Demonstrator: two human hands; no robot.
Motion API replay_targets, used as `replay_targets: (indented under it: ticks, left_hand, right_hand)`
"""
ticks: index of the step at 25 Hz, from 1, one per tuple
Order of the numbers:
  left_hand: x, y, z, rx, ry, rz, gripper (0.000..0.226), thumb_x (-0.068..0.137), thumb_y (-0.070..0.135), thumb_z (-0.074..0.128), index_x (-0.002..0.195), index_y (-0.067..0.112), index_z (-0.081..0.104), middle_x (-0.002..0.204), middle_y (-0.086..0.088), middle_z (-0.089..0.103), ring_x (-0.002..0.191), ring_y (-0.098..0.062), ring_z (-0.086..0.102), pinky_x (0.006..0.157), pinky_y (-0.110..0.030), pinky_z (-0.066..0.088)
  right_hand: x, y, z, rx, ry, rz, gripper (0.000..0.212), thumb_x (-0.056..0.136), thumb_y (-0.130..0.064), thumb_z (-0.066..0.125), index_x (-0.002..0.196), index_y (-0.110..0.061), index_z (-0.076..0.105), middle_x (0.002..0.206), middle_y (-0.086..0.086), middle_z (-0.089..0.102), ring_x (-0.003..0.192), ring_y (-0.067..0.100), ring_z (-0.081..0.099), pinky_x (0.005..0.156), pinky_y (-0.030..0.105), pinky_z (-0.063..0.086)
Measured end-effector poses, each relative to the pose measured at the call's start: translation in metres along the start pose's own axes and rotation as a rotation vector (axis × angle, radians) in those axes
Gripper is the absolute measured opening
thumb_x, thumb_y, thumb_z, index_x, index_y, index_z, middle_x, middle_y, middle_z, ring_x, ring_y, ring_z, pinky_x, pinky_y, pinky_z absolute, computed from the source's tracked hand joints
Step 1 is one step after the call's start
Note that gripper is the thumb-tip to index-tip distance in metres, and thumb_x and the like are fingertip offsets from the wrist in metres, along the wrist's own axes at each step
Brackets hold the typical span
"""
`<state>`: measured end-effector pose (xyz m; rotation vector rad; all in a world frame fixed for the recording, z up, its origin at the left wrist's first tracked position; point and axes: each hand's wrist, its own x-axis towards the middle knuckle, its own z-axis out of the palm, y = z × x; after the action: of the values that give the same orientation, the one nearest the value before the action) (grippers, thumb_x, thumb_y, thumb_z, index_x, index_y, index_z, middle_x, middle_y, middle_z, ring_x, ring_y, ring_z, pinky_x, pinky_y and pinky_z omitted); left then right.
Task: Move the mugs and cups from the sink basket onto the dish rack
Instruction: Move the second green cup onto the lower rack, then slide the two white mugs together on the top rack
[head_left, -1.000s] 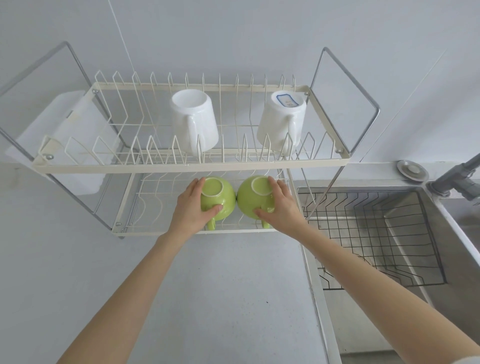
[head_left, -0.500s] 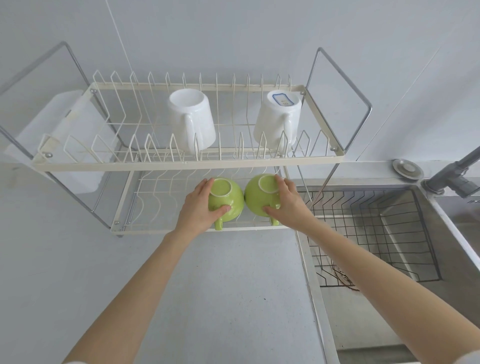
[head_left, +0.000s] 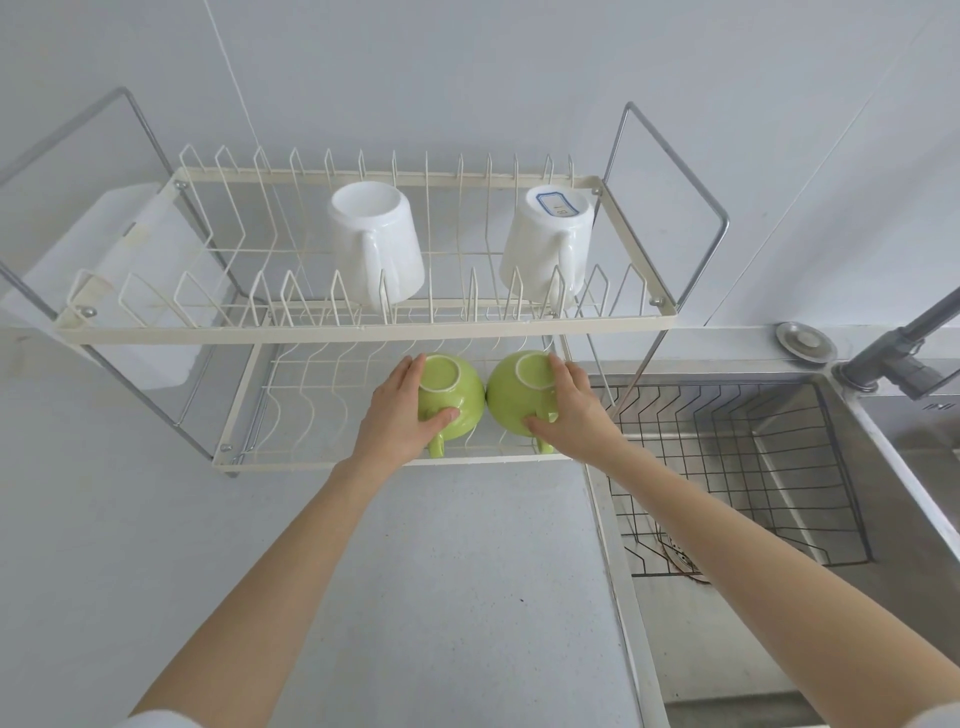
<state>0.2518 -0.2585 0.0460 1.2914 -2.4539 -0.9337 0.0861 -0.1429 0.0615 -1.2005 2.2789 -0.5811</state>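
Note:
Two green cups stand upside down side by side on the lower tier of the cream wire dish rack (head_left: 363, 328). My left hand (head_left: 395, 415) grips the left green cup (head_left: 452, 395), thumb on its near side by the handle. My right hand (head_left: 574, 410) grips the right green cup (head_left: 511, 395) the same way. The two cups touch each other. Two white mugs, one (head_left: 376, 244) in the middle and one (head_left: 548, 241) with a blue label at the right, sit upside down on the upper tier. The black wire sink basket (head_left: 753, 467) to the right holds nothing visible.
A steel sink (head_left: 909, 519) surrounds the basket, with a grey faucet (head_left: 893, 358) at its far right and a round metal cap (head_left: 805, 340) on the ledge. A white plastic tray (head_left: 104, 260) hangs at the rack's left end. Grey counter (head_left: 415, 597) lies below my arms.
Both hands have stayed on the green cups on the lower tier. The view has shifted slightly, and the cups now sit closer together, touching.

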Motion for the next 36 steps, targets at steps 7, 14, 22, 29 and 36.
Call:
replay_targets:
  ticks: [7, 14, 22, 29, 36]
  left_hand:
    - [-0.003, 0.000, 0.003, -0.004, -0.003, -0.011, 0.080, 0.083, 0.034, 0.059, 0.144, 0.014, 0.011, 0.156, -0.009, 0.011, 0.142, -0.030, 0.017, 0.113, -0.045, 0.023]
    - [-0.002, 0.002, -0.002, 0.010, -0.055, -0.017, 0.081, 0.084, 0.034, 0.058, 0.144, 0.014, 0.008, 0.157, -0.011, 0.006, 0.143, -0.029, 0.012, 0.116, -0.045, 0.019]
    - [-0.028, 0.019, -0.021, 0.237, -0.015, 0.034, 0.074, 0.086, 0.037, 0.054, 0.143, 0.013, 0.015, 0.156, -0.013, 0.013, 0.143, -0.028, 0.014, 0.116, -0.044, 0.020]
    - [-0.083, 0.049, -0.041, 0.492, 0.071, 0.149, 0.061, 0.088, 0.040, 0.046, 0.140, 0.015, 0.026, 0.153, -0.009, 0.024, 0.140, -0.025, 0.024, 0.114, -0.044, 0.022]
    - [-0.128, 0.092, -0.070, 0.453, 0.189, 0.252, 0.054, 0.089, 0.036, 0.046, 0.138, 0.018, 0.033, 0.148, -0.001, 0.036, 0.135, -0.021, 0.035, 0.109, -0.036, 0.029]
  right_hand:
    - [-0.002, 0.000, -0.001, -0.020, -0.010, -0.024, 0.087, 0.082, -0.019, 0.064, 0.148, -0.014, 0.006, 0.153, 0.013, 0.012, 0.137, 0.036, 0.025, 0.112, 0.046, 0.030]
    - [-0.002, -0.002, -0.001, -0.069, -0.045, -0.008, 0.088, 0.085, -0.023, 0.061, 0.148, -0.015, 0.000, 0.156, 0.016, 0.002, 0.143, 0.036, 0.013, 0.117, 0.046, 0.022]
    - [-0.033, -0.013, -0.013, -0.292, 0.013, -0.177, 0.079, 0.090, -0.030, 0.055, 0.149, -0.014, 0.004, 0.160, 0.008, -0.002, 0.148, 0.025, 0.001, 0.119, 0.038, 0.011]
    - [-0.085, -0.017, -0.035, -0.383, 0.125, -0.376, 0.070, 0.091, -0.035, 0.050, 0.148, -0.017, 0.015, 0.159, 0.004, 0.012, 0.148, 0.020, 0.008, 0.120, 0.032, 0.010]
    - [-0.132, -0.026, -0.069, -0.376, 0.258, -0.501, 0.063, 0.091, -0.035, 0.053, 0.145, -0.021, 0.025, 0.155, 0.001, 0.028, 0.145, 0.017, 0.021, 0.118, 0.029, 0.018]
